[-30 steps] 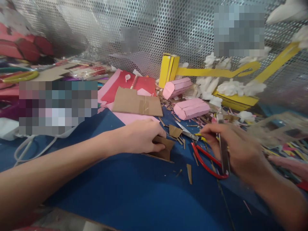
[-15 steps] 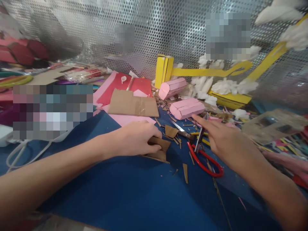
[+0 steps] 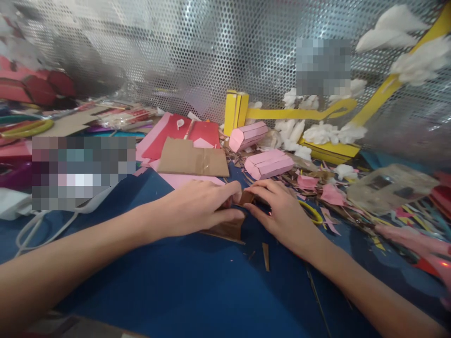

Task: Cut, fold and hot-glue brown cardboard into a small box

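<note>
Moved leftward since 0.5 s ago, the right hand (image 3: pixel 285 211) is now beside the left hand (image 3: pixel 197 206), and the metal tool it was handling is out of sight. The left hand stays where it was, thumb and fingers clamped on a small folded cardboard piece (image 3: pixel 227 230), which sits on the blue table (image 3: pixel 183 281) in the middle of the scene, its near edge showing below the thumb.

On the right hand, thumb and index finger are slightly apart with brown cardboard (image 3: pixel 245 198) between the tips; whether they pinch it, I cannot tell, nor whether it belongs to the piece in the left hand.

Just right of the right hand, a yellow loop (image 3: pixel 313 213) shows partly. Nearer, a cardboard sliver (image 3: pixel 266 257) lies alone. Beyond the hands is a notched cardboard sheet (image 3: pixel 190 162), overlapping pink paper (image 3: pixel 172 180) and red paper (image 3: pixel 165 138). To its right lie 2 pink prisms (image 3: pixel 269 163); behind them, 1 yellow box (image 3: pixel 235 112) stands upright. Far right, white tufts (image 3: pixel 320 133) rest on yellow card.
</note>
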The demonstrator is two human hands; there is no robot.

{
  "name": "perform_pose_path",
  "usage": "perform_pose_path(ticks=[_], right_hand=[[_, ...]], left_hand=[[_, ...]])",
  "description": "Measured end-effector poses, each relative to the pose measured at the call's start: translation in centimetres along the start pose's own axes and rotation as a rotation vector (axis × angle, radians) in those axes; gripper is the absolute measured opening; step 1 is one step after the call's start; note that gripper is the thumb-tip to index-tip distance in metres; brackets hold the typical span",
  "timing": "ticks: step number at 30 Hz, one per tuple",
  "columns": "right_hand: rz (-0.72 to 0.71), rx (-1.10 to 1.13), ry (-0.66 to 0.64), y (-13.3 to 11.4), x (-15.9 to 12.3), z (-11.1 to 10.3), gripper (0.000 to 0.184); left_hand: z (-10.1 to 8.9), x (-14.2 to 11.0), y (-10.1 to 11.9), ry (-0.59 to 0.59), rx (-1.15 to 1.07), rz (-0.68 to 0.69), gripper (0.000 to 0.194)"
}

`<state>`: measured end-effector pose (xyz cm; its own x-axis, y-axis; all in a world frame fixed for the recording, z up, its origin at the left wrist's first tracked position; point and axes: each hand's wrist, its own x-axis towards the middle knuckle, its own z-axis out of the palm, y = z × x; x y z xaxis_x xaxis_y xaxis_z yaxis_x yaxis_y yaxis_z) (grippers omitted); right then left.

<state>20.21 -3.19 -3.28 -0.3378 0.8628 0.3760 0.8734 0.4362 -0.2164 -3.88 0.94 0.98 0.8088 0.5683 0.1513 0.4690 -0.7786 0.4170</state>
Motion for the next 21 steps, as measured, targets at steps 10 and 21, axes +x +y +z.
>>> perform_pose_path(ticks=[10, 21], right_hand=[[0.312, 0.771, 0.238, 1.3, -1.4, -2.7, 0.027], [0.155, 1.22, 0.24, -2.3, -2.0, -4.9, 0.015]], left_hand=[[-2.9, -1.0, 1.7, -0.184, 0.18, 0.179, 0.015], [-0.8, -0.4, 2.0, 0.007, -0.448, 0.07, 0.042]])
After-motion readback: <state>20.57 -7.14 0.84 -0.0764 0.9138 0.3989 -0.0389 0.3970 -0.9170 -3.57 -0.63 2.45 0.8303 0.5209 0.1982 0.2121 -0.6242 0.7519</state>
